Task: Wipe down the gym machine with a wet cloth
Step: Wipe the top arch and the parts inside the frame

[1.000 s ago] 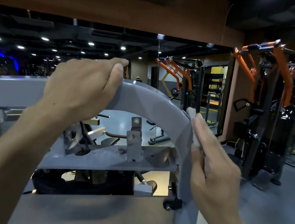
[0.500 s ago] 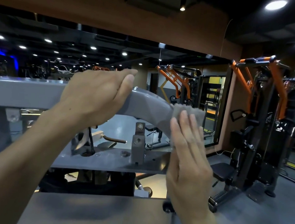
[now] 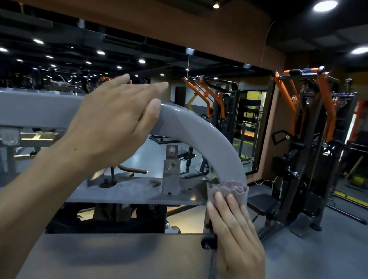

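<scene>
The grey gym machine's frame (image 3: pixel 204 137) runs level from the left, then curves down on the right. My right hand (image 3: pixel 236 234) presses a greyish-purple cloth (image 3: pixel 230 189) flat against the lower part of the curve, fingers straight. My left hand (image 3: pixel 114 120) is over the top of the bar where the bend begins, its fingers stretched out and lifted, the thumb against the bar's near side. Below the bar sits a grey plate (image 3: pixel 131 190) with bolts and a bracket.
A flat grey panel (image 3: pixel 118 260) of the machine fills the foreground below my arms. An orange and black cable machine (image 3: pixel 309 153) stands to the right on the grey floor. A wall mirror (image 3: pixel 50 59) behind reflects the gym and ceiling lights.
My right hand has slid the cloth down the curve from near the top to its lower end. My left hand has loosened from gripping the bar and its fingers have straightened.
</scene>
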Available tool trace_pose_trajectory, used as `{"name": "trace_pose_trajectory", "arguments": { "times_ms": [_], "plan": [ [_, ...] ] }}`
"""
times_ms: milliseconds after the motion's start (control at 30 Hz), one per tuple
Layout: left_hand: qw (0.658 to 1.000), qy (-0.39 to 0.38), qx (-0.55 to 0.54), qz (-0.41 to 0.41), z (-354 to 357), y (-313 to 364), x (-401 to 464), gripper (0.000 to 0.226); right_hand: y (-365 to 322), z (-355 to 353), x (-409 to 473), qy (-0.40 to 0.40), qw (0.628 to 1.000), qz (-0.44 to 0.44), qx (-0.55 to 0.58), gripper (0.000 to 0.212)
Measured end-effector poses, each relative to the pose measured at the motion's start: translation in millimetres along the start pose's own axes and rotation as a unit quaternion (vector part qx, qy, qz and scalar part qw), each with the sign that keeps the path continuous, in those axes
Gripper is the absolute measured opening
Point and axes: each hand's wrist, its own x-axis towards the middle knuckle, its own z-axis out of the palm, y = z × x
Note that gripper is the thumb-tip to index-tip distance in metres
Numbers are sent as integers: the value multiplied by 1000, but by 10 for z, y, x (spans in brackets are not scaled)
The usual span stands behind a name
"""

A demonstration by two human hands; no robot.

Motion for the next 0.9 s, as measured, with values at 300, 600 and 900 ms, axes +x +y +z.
{"name": "trace_pose_trajectory", "arguments": {
  "times_ms": [300, 600, 900],
  "plan": [
    [991, 42, -99, 75, -11, -55, -174, 49, -189, -27, 256, 2, 999, 44, 29, 44],
    [952, 112, -222, 179, 323, -135, -877, 33, -437, -306, 235, 2, 989, 139, 48, 46],
    [960, 10, -246, 133, 810, -226, -1312, 39, -740, -107, 470, -153, 975, 98, -124, 55]
  ]
}}
